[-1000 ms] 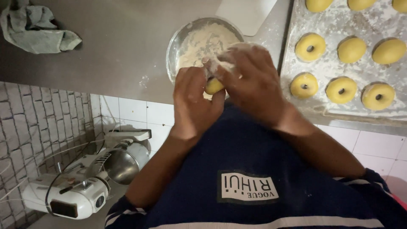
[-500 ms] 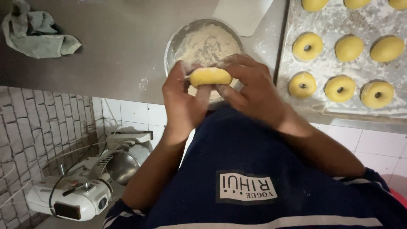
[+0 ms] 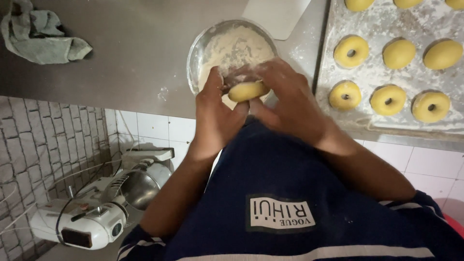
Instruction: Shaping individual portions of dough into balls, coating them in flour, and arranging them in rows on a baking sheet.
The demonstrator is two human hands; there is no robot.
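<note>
Dough ball pinched between fingers of left hand and right hand, above flour bowl.

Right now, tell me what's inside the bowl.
The bowl holds white flour, heaped and dusted up its wall. Both hands, left and right, press yellow dough over its near edge, hiding whatever lies there.

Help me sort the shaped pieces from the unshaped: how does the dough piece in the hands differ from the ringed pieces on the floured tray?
The dough piece in the hands shows no hole; the ringed pieces on the tray each have a dark centre hole. It is held up between the left hand and right hand over the flour bowl; the ringed pieces lie flat in rows. Both are yellow and rounded.
</note>
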